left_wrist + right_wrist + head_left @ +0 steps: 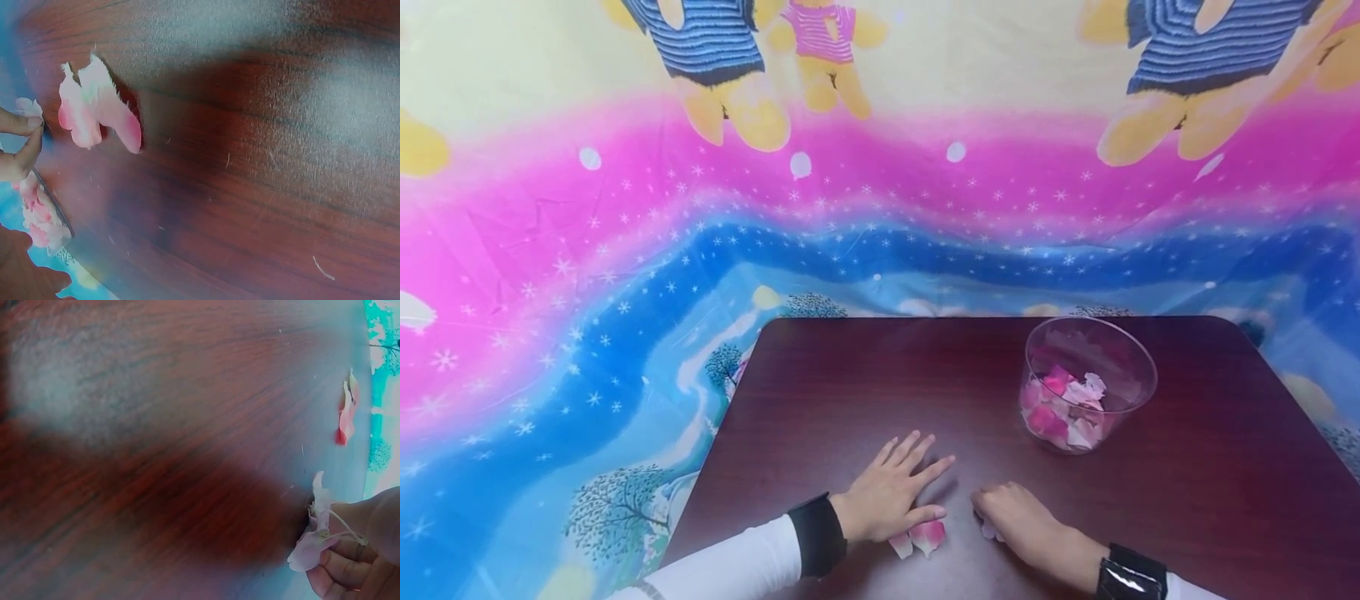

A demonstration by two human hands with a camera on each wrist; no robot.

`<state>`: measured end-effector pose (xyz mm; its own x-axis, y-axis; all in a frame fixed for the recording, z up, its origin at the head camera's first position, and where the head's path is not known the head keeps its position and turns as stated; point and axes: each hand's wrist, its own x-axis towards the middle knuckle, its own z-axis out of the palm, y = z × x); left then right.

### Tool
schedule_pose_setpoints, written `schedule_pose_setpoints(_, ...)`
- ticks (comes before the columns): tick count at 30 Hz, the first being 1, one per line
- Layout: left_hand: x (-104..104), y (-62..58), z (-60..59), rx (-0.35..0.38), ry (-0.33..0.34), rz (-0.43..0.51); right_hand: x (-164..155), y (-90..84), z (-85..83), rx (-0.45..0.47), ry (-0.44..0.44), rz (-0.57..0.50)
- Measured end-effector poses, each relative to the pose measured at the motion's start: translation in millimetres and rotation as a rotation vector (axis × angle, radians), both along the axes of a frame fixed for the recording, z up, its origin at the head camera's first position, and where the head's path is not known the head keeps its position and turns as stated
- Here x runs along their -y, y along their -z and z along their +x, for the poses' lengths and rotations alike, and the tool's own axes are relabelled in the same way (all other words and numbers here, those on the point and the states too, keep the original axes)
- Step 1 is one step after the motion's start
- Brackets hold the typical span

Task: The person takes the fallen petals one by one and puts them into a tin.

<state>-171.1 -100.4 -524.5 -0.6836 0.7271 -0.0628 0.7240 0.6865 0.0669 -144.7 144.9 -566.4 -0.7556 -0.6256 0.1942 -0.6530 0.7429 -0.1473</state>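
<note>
My left hand (887, 493) is over the table with its fingers spread and extended, holding nothing. Beside its thumb lie pink-and-white flower petals (928, 537), seen on the wood in the left wrist view as a pair of petals (115, 109). To the right, my right hand (1018, 518) is low over the tabletop with curled fingers. Between its thumb and fingers it pinches a pale lilac-white flower petal piece (309, 549), which has thin stalk-like strands. Farther back at the right stands a clear plastic bowl (1131, 379) holding several pink and white petals (1048, 421).
The dark reddish-brown table (865, 367) has rounded far corners. Behind it hangs a colourful cloth (880, 192) printed with bears, snowflakes and trees. A few tiny pale threads (323, 269) lie on the tabletop.
</note>
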Motion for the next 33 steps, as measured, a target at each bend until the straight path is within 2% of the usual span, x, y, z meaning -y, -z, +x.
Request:
schedule_pose_setpoints(4, 0.5, -6.5, -4.3, -0.011, -0.014, -0.004, -1.0, -5.2, -3.7, -0.028, 0.001, -0.007)
schedule_pose_setpoints(7, 1.2, -17.8, -10.0, -0.02, -0.035, -0.007, -0.2, -15.8, -9.9, -0.088, 0.012, -0.009)
schedule_pose_setpoints(13, 2.8, -46.3, -25.0, -0.047, -0.063, 0.003, 1.9, -52.3, -26.8, -0.195, 0.021, -0.033)
schedule_pose_setpoints(24, -9.1, -98.3, -44.7, -0.141, -0.051, 0.036, -3.8, -120.2, -53.8, -0.274, 0.058, -0.122)
schedule_pose_setpoints(28, -13.1, -109.5, -47.8, -0.15, -0.053, 0.034, -7.6, -138.5, -57.8, -0.262, 0.073, -0.143)
schedule_pose_setpoints(33, -16.9, -114.7, -48.1, -0.145, -0.042, 0.028, -15.1, -150.6, -60.7, -0.26, 0.085, -0.148)
